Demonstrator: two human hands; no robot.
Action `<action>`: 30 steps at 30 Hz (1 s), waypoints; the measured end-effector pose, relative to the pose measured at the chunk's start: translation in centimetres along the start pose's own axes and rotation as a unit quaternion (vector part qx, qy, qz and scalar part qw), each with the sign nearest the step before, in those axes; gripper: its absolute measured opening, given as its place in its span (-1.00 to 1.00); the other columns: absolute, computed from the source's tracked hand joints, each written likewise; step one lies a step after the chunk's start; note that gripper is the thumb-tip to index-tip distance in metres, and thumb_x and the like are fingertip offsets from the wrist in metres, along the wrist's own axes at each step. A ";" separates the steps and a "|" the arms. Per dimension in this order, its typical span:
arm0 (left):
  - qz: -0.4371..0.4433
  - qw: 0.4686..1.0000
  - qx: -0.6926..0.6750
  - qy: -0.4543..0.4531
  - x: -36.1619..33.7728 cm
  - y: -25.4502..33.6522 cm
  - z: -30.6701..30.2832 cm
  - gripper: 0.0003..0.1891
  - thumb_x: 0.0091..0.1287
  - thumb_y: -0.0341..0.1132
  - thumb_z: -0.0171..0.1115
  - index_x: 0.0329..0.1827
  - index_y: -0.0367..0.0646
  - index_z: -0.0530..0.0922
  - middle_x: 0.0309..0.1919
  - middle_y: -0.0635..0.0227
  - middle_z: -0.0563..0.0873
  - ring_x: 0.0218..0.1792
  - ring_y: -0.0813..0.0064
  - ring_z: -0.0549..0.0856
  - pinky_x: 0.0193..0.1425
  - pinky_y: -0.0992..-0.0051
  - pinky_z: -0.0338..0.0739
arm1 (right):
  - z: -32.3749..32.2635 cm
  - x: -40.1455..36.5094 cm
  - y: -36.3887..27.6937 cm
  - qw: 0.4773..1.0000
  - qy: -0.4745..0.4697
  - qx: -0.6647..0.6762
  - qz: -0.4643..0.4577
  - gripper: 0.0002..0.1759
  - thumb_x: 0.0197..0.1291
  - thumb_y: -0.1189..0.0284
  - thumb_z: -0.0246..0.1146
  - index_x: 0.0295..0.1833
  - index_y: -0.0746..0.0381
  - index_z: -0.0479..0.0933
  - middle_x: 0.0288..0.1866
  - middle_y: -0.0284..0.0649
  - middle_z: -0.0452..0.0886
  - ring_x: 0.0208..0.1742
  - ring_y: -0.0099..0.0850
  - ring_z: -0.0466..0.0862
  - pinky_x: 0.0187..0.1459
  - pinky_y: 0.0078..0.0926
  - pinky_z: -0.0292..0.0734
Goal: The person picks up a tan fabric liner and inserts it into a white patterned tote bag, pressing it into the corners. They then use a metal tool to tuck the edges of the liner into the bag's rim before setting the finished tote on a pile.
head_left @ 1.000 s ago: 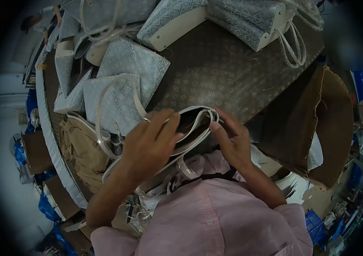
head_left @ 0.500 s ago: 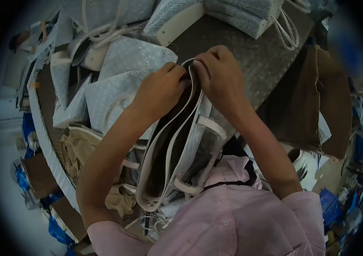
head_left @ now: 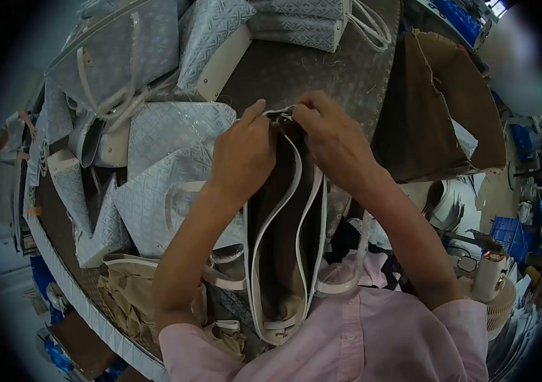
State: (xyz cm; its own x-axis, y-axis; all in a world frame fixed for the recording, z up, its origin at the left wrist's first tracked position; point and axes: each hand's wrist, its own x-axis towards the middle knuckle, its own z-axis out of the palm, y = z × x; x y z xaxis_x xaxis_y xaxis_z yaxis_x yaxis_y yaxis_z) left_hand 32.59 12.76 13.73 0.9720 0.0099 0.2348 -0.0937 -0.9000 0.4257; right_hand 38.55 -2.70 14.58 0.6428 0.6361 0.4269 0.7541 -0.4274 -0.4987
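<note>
1. Here, pinches the far end of the open bag [head_left: 256, 254] in the left hand [head_left: 242, 153] and right hand [head_left: 337, 140], both clamped close together on the rim.
2. Keeps the bag lengthwise between the forearms, mouth up, near end by the pink shirt [head_left: 353, 325], with a pale handle [head_left: 341, 288] out to the right.
3. Hides part of the far rim behind the fingers; cannot tell the exact grip there.
4. Crowds the counter [head_left: 302, 79] on the left with pale patterned bags [head_left: 169, 130], partly behind the left forearm.
5. Shows crumpled tan material [head_left: 127, 290] below those.
6. Puts a brown open box [head_left: 468, 83] at the right, beyond the right forearm.
</note>
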 end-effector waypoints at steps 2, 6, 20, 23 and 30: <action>0.065 0.994 -0.083 0.021 0.7 -1.5 -0.1 -0.80 0.22 -0.39 0.14 -0.16 -0.33 0.50 0.12 -0.03 0.50 -0.16 0.00 0.64 -0.11 0.25 0.56 | 0.1 0.0 -0.6 0.991 0.039 -0.128 -0.003 -0.82 -0.01 0.56 0.21 -0.24 0.29 0.45 -0.21 -0.12 0.45 -0.14 -0.16 0.50 -0.20 -0.34 0.48; 0.064 0.989 -0.127 0.029 -0.2 -1.5 -0.6 -0.75 0.14 -0.54 0.13 -0.09 -0.31 0.48 0.06 0.02 0.55 -0.06 -0.01 0.59 0.03 0.27 0.48 | 2.1 1.0 -3.5 0.984 -0.005 -0.174 0.045 -0.84 -0.03 0.49 0.21 -0.30 0.32 0.51 -0.16 -0.07 0.47 -0.15 -0.20 0.49 -0.20 -0.39 0.51; -0.211 0.971 -0.058 0.102 -2.4 -13.1 -2.1 -0.62 0.21 -0.37 -0.02 0.04 -0.40 0.53 -0.19 0.11 0.68 -0.24 0.34 0.66 -0.07 0.41 0.48 | 0.3 -4.4 -5.8 0.944 -0.140 0.221 0.202 -0.49 0.11 0.21 0.20 0.03 0.39 0.39 -0.24 0.24 0.56 -0.24 0.05 0.62 -0.21 -0.10 0.49; -0.185 0.971 0.069 0.135 -2.5 -7.8 -1.6 -0.66 0.27 -0.39 -0.04 0.03 -0.34 0.56 -0.16 0.14 0.69 -0.15 0.25 0.66 -0.01 0.40 0.48 | 5.5 -2.4 2.4 0.985 0.014 0.091 0.147 -0.76 0.11 0.29 0.18 -0.31 0.26 0.55 -0.37 -0.03 0.63 -0.31 -0.07 0.63 -0.22 -0.18 0.51; -0.172 0.984 -0.009 0.046 -8.8 8.2 -6.9 -0.85 0.20 -0.50 0.05 -0.24 -0.33 0.56 -0.24 0.01 0.62 -0.29 0.01 0.64 -0.19 0.19 0.52 | -1.5 0.8 10.6 0.970 -0.102 0.220 0.006 -0.85 0.18 0.48 0.18 -0.22 0.31 0.62 -0.33 -0.07 0.67 -0.28 -0.21 0.68 -0.24 -0.33 0.51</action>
State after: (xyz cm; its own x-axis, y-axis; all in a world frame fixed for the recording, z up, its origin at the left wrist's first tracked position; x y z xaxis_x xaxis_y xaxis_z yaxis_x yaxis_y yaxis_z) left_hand 21.76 8.28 21.22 0.9231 0.3534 0.1516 0.2337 -0.8286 0.5088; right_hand 47.24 -7.70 10.77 0.5781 0.7654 0.2830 0.5867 -0.1488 -0.7960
